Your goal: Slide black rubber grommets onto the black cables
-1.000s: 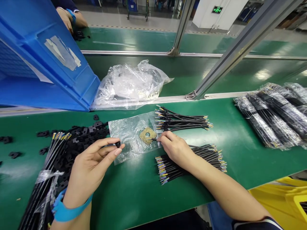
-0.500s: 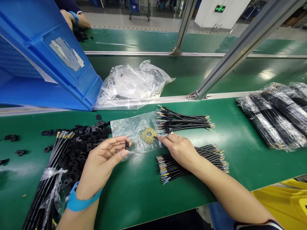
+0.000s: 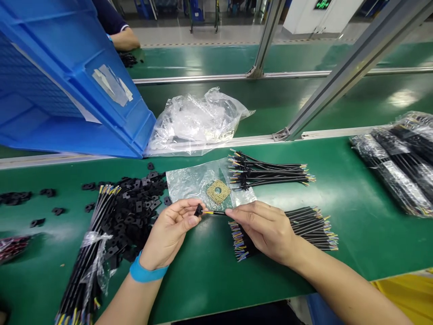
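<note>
My left hand (image 3: 174, 230), with a blue band at the wrist, pinches a small black plastic clip (image 3: 199, 210). Between the fingers of my right hand (image 3: 264, 225) is a short black cable (image 3: 219, 212); its bare coloured wire ends meet the clip's right side. Whether the wires pass into the clip, I cannot tell. Just beyond the hands lies a yellowish square sponge with a round hole (image 3: 218, 192) on a clear plastic bag (image 3: 182, 180). Under and behind my right hand rests a stack of black cables (image 3: 311, 228). Farther back is a bundle of cables with clips (image 3: 270, 169).
Loose black clips (image 3: 135, 212) are heaped on the left, beside a plastic-tied cable bundle (image 3: 84, 253). A blue crate (image 3: 125, 122) and crumpled plastic bag (image 3: 199, 117) stand behind. Wrapped cable packs (image 3: 399, 167) lie right. A metal post (image 3: 338, 67) slants upward. Across the bench, a person's arm (image 3: 125, 39) shows.
My right hand has drawn the cable back from over the sponge to the clip in my left hand. Cable end and clip, apart before, now meet. The view has shifted slightly left.
</note>
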A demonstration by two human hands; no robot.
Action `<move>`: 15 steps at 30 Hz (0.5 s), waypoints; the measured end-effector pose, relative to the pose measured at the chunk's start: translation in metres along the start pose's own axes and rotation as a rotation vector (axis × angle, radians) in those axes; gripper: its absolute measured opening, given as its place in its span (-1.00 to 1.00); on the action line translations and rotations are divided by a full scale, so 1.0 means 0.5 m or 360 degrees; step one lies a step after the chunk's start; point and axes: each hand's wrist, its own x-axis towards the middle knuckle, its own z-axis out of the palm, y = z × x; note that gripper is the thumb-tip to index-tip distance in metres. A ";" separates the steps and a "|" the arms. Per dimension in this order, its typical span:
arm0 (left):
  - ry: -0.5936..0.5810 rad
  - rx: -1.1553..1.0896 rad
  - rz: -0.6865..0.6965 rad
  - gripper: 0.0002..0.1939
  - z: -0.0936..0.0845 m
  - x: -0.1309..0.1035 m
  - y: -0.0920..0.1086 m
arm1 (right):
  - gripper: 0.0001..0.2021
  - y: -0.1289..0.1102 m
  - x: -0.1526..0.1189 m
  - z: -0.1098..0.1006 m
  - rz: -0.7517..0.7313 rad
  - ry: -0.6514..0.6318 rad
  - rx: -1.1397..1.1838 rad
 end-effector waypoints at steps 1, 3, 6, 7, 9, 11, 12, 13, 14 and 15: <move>0.0011 0.0011 -0.0009 -0.56 0.001 0.000 0.000 | -0.67 0.001 -0.002 0.001 0.0002 -0.0014 -0.0010; 0.0041 0.0040 -0.0011 -0.54 0.001 0.000 -0.001 | -0.65 0.003 -0.005 0.002 -0.0007 -0.0037 -0.0060; 0.0077 0.0104 0.0023 -0.54 -0.002 0.000 -0.003 | -0.66 0.002 -0.006 0.000 -0.0054 -0.0035 -0.0152; 0.0076 0.0144 0.0043 -0.55 -0.004 -0.001 -0.004 | -0.66 0.000 -0.006 -0.002 -0.0075 -0.0034 -0.0183; 0.0046 0.0266 0.0087 -0.60 -0.007 -0.003 -0.007 | -0.67 -0.005 -0.004 -0.006 -0.0136 -0.0049 -0.0235; -0.0020 0.0427 0.0118 -0.65 -0.007 -0.006 -0.008 | -0.64 -0.011 -0.002 -0.011 -0.0196 -0.0096 -0.0290; -0.0054 0.0503 0.0132 -0.67 -0.006 -0.008 -0.008 | -0.63 -0.013 -0.001 -0.014 -0.0222 -0.0119 -0.0312; -0.0082 0.0563 0.0147 -0.69 -0.004 -0.010 -0.009 | -0.61 -0.016 -0.001 -0.016 -0.0243 -0.0136 -0.0331; -0.0104 0.0607 0.0160 -0.70 -0.001 -0.012 -0.009 | -0.61 -0.017 -0.001 -0.017 -0.0258 -0.0142 -0.0349; -0.0120 0.0636 0.0170 -0.70 0.002 -0.014 -0.010 | -0.62 -0.018 -0.002 -0.018 -0.0265 -0.0137 -0.0365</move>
